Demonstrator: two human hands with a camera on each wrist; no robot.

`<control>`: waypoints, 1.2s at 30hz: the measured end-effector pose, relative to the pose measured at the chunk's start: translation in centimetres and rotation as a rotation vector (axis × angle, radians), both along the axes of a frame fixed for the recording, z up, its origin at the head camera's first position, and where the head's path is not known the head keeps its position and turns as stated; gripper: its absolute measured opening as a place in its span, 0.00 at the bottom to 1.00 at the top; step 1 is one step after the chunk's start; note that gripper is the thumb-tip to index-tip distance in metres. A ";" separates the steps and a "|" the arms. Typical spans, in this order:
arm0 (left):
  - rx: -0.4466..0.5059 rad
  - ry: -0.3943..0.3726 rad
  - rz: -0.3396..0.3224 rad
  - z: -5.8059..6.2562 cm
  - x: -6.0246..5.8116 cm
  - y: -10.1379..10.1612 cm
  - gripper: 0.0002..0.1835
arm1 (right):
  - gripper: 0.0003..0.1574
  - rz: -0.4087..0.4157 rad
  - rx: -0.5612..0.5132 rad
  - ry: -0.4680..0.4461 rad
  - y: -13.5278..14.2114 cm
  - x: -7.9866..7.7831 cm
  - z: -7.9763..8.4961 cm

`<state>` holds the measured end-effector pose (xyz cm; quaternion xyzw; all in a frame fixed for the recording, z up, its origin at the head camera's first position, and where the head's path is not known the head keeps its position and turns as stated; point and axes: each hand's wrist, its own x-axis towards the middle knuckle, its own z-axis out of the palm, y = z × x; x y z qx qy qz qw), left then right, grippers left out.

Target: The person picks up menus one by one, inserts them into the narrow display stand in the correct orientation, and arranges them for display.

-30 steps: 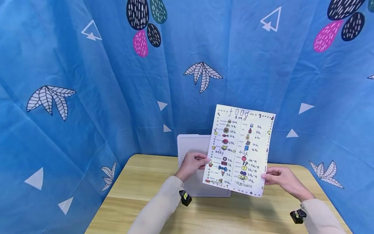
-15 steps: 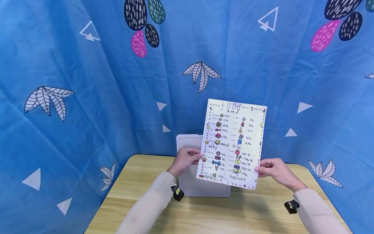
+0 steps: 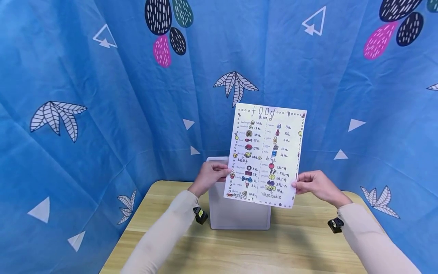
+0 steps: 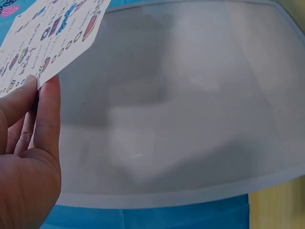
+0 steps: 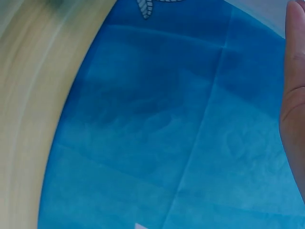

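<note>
A white sheet of paper (image 3: 261,152) headed "food", a hand-drawn menu with small coloured pictures and prices, is held up between both hands, leaning slightly to the right. My left hand (image 3: 210,177) pinches its left edge in the lower half; the left wrist view shows the thumb and fingers of the left hand (image 4: 33,148) closed on the paper's edge. On the opposite side my right hand (image 3: 316,186) pinches the right edge near the bottom. Behind the sheet stands a white board (image 3: 239,217), its upper right part hidden by the paper. In the right wrist view only part of the right hand (image 5: 295,95) shows.
The board rests on a light wooden table (image 3: 164,217) with rounded back corners. A blue curtain (image 3: 294,68) printed with leaves, drops and triangles hangs behind the table and along both sides. Black wrist cameras sit on both cuffs.
Both hands have moved up and to the left with the menu sheet, uncovering more of the board's lower part. The board has stayed in place.
</note>
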<state>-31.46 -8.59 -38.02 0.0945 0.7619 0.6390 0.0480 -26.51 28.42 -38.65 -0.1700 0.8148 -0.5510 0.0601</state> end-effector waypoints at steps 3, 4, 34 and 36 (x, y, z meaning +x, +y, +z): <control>0.013 0.005 0.008 0.6 -0.3 -0.2 0.10 | 0.18 -0.001 0.002 -0.009 -0.2 -0.4 0.9; 0.016 0.004 0.009 0.8 -0.4 -0.3 0.10 | 0.18 -0.002 0.006 -0.010 -0.3 -0.5 1.2; 0.005 0.058 0.113 5.0 -2.2 -2.4 0.15 | 0.23 -0.063 0.083 0.052 -2.3 -5.4 6.2; 0.010 0.066 0.114 5.1 -2.4 -2.5 0.15 | 0.23 -0.065 0.092 0.057 -2.5 -5.6 6.5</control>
